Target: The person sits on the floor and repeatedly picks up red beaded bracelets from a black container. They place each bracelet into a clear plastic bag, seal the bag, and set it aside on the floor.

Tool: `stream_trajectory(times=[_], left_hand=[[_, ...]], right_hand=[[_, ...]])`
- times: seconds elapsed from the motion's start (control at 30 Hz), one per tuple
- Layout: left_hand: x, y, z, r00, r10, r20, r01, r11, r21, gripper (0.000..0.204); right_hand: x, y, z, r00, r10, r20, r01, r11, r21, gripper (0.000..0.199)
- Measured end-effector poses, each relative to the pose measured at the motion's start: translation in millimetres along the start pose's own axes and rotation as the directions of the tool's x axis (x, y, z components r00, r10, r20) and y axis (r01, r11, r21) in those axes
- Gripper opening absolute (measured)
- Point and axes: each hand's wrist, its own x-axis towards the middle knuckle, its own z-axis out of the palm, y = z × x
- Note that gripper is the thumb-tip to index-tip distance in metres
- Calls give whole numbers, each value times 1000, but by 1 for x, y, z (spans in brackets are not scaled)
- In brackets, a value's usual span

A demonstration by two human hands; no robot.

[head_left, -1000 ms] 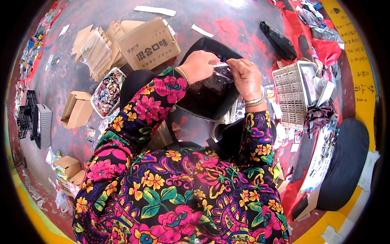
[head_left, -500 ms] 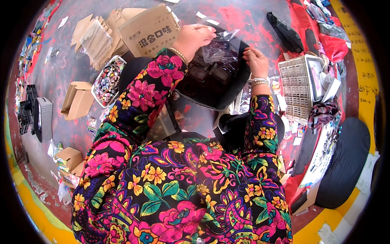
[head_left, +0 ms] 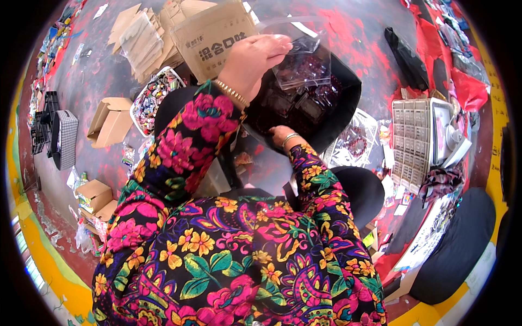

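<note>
Plastic glints at the upper centre of the frame, where a clear bag [head_left: 304, 73] hangs from the left hand [head_left: 256, 60] of a person in a floral-print top [head_left: 234, 255]. The left fingers lie close together, pointing toward the right of the frame, with the bag held at their tips. Its straight bottom edge runs nearly level, rising slightly to the right; the upper part is creased and see-through, so its long axis and which end is the mouth cannot be told.

Below the bag, at the centre of the frame, a black container [head_left: 346, 95] opens upward around glossy dark red packs [head_left: 310, 111]. The right hand [head_left: 284, 136] dips over its near edge, fingers pointing left; their tips are lost against the dark interior, and whether they grip anything cannot be told.

A beaded bracelet [head_left: 232, 93] circles the left wrist. Just beyond, at upper left, a printed cardboard carton [head_left: 212, 41] stands beside flattened cardboard [head_left: 128, 46]; an off-white plastic crate [head_left: 413, 144] sits at the right.
</note>
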Motion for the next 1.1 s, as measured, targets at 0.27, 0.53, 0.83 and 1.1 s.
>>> stream_trajectory(times=[0.27, 0.53, 0.83, 1.1], left_hand=[[-8, 21, 16, 973, -34, -229, 8, 994, -113, 27], [-13, 31, 23, 959, -67, -277, 24, 988, -155, 25], [-11, 30, 20, 967, -114, -226, 80, 985, -155, 26], [-1, 17, 15, 987, -106, -123, 99, 993, -61, 27]], right_hand=[[25, -3, 33, 989, -22, 145, 24, 1000, -12, 55], [16, 0, 33, 986, 25, 165, -8, 995, -101, 51], [16, 28, 44, 828, 311, 467, -312, 947, -78, 38], [4, 11, -17, 950, 274, 148, -298, 938, 176, 35]])
